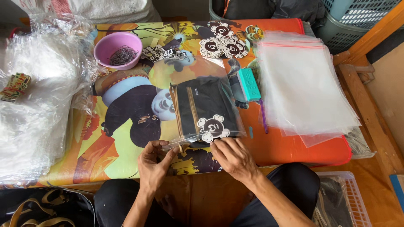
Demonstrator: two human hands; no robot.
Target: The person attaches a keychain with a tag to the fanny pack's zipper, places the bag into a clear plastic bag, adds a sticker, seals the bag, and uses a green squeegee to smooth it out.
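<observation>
Head view: nearest, the person's knees in dark trousers frame the bottom edge, with a dark bag with tan straps (38, 210) at the near left and a white plastic crate (357, 197) at the near right. Above them the left hand (153, 162) pinches the near edge of a clear plastic bag (202, 105) between thumb and fingers, and the right hand (233, 155) presses down on the same edge just beside it, fingers curled over the seal. The bag lies flat in the middle of a low table (294, 147) with a colourful cartoon cover; inside it sit a folded black cloth (206, 101) with a tan strip and a round black-and-white sticker (212, 128). To the right lie a teal box (249, 84) and a stack of empty clear bags (303, 84). At the left is a heap of crumpled clear plastic (38, 92). Farther off stand a pink bowl (118, 49) holding thin dark loops and a cluster of more stickers (225, 44). Beyond the table, grey baskets (357, 21) stand at the far right.
</observation>
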